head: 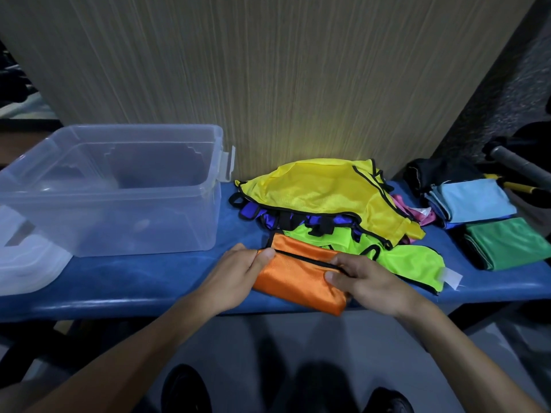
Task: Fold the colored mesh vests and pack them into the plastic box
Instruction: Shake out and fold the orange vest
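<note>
Black shoes show at the bottom edge; person stands at the near edge of the blue bench. Left hand pinches the left end of the orange vest, thumb on top, fingers curled under. Right hand grips the right end likewise. Judgement: both ends pinched so the folded bundle stays compact for a lift. Just behind, lime vest, blue vest and yellow vest lie heaped unfolded, within reach as next stock. Plastic box sits left of the heap, open-topped with no vests visible inside, its lid beside it. Folded cloths lie far right. Wood-grain wall panel backs the bench
</note>
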Tool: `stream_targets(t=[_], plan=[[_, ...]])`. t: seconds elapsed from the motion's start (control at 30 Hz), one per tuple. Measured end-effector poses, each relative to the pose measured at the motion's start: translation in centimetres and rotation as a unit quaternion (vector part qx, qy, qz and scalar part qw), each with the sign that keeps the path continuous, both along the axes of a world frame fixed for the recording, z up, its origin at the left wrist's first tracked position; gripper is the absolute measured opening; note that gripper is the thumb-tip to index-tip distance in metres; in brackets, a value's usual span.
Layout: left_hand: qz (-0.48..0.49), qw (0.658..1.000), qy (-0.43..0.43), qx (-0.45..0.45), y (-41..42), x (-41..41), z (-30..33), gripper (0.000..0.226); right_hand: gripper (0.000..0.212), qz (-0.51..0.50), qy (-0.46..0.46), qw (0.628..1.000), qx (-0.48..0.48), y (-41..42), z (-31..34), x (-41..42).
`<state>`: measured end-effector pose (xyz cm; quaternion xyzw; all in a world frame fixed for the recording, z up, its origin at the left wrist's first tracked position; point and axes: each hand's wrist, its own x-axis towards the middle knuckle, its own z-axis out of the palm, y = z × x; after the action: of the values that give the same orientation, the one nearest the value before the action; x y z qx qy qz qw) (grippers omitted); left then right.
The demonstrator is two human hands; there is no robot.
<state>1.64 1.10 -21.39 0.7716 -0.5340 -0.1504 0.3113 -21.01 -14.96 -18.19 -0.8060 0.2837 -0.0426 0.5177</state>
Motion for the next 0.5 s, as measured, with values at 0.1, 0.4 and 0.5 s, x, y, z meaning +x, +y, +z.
stream_targets(t=[0.1, 0.4, 0.5], plan=[[0.013, 1.000, -0.023, 0.012, -0.8, -0.5, 0.2, 0.061, 0.011, -0.012, 0.045, 0.995, -0.087, -0.3, 0.3, 0.4], [0.054, 0.995, -0.062, 0.063, -3.1, -0.7, 0.7, 0.058, 0.029, -0.008, 0.147, 0.929, -0.341, 0.1, 0.2, 1.7], [0.052, 0.995, -0.073, 0.038, -3.3, -0.6, 0.5, 0.057, 0.032, 0.011, 0.131, 0.906, -0.403, 0.0, -0.1, 1.7]])
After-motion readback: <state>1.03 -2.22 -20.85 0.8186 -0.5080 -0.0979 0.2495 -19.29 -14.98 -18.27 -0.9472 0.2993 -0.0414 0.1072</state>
